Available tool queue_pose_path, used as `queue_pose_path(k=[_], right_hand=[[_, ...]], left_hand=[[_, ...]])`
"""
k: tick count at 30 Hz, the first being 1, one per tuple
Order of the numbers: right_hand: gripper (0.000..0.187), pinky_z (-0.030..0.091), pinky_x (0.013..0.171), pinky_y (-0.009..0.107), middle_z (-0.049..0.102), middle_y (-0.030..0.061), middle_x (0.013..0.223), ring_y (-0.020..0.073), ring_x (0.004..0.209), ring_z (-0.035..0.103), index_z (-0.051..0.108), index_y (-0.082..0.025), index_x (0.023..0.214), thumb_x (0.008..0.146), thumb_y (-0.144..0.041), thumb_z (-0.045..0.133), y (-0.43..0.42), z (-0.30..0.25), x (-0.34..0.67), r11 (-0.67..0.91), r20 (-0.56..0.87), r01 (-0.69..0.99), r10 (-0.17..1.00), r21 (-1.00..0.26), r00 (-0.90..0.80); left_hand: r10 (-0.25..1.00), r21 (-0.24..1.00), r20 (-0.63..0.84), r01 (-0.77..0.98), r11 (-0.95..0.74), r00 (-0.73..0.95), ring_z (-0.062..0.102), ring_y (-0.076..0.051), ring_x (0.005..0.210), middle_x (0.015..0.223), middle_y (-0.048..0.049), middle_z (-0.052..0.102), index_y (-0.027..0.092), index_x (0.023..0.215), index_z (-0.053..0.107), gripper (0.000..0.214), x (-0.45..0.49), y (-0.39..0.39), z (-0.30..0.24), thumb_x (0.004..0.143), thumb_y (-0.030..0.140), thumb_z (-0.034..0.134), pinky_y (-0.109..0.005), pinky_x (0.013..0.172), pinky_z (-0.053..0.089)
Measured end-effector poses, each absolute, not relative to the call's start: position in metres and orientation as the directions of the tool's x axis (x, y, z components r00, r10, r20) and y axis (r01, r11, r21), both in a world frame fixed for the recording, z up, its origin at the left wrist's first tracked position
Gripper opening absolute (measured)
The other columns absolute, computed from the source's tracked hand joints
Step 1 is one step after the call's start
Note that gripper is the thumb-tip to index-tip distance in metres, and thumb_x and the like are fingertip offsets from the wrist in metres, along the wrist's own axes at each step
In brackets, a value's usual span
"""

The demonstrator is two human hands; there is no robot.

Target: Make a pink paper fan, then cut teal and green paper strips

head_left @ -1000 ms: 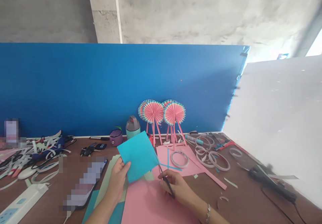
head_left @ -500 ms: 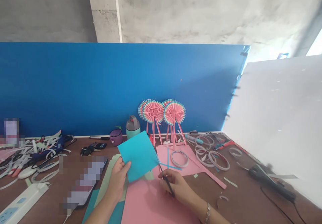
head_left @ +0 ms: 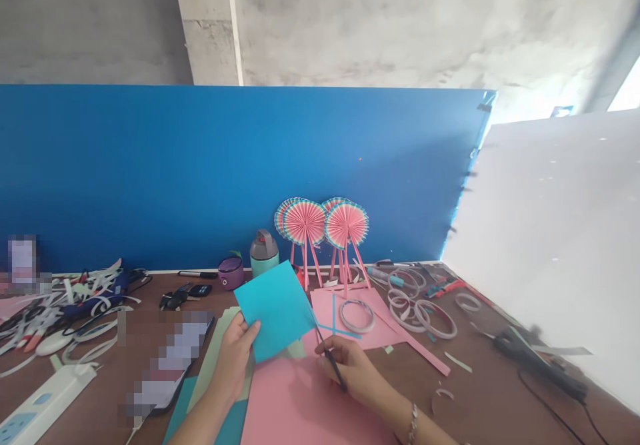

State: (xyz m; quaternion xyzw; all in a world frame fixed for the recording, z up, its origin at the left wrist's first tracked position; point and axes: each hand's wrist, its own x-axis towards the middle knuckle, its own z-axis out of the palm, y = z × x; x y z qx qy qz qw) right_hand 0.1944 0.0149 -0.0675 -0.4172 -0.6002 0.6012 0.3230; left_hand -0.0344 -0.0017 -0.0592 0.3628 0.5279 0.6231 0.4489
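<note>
Left hand grips a teal paper sheet above pink card, right hand works black-handled scissors at its edge; finished pink paper fans already stand far side.

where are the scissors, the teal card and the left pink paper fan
scissors (head_left: 331, 362), head view, dark narrow shank
teal card (head_left: 275, 310), head view, middle of the sheet
left pink paper fan (head_left: 305, 222), head view, centre of the pleated disc

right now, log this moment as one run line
left hand: teal paper | right hand: dark scissors | blade at paper's right edge | under hands: pink paper sheet
</note>
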Motion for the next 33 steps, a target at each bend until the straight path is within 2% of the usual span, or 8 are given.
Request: queue_pose_path(k=[8,19,26,33], right_hand=[[0.029,0.026,0.037,0.018,0.043,-0.0081,0.045,0.0051,0.038,0.033,0.057,-0.014,0.081,0.067,-0.038,0.064,0.017,-0.072,0.196,-0.038,-0.088,0.122,0.893,-0.992,-0.441],[0.028,0.021,0.038,0.019,0.039,-0.0094,0.042,0.0046,0.038,0.031,0.057,-0.014,0.077,0.063,-0.038,0.065,0.015,-0.064,0.195,-0.05,-0.092,0.108,0.896,-0.993,-0.434],[0.026,0.021,0.037,0.019,0.038,-0.0098,0.042,0.0045,0.037,0.031,0.058,-0.014,0.076,0.063,-0.036,0.064,0.017,-0.069,0.195,-0.046,-0.095,0.124,0.9,-0.991,-0.425],[0.024,0.023,0.037,0.019,0.037,-0.0094,0.041,0.0053,0.037,0.032,0.06,-0.013,0.076,0.062,-0.034,0.063,0.017,-0.066,0.196,-0.044,-0.099,0.14,0.904,-0.989,-0.416]], left_hand=[[0.951,0.982,-0.011,-0.181,-0.047,-0.31,0.059,-0.035,0.106,0.114,-0.0146,0.066,0.021,0.118,0.057,0.061,-0.032,-0.004,-0.053,0.065,0.047,0.069,-0.047,0.089,0.045],[0.93,0.986,-0.048,-0.165,-0.014,-0.365,0.056,-0.038,0.109,0.113,-0.0158,0.066,0.02,0.118,0.057,0.063,-0.035,0.0,-0.06,0.062,0.047,0.07,-0.048,0.088,0.045],[0.942,0.988,-0.035,-0.154,-0.018,-0.335,0.056,-0.035,0.11,0.117,-0.0135,0.064,0.022,0.116,0.057,0.06,-0.032,-0.002,-0.054,0.064,0.048,0.069,-0.046,0.091,0.045],[0.947,0.985,-0.026,-0.172,-0.031,-0.321,0.056,-0.034,0.11,0.115,-0.0137,0.065,0.02,0.115,0.058,0.057,-0.027,-0.007,-0.044,0.065,0.046,0.069,-0.048,0.093,0.042]])
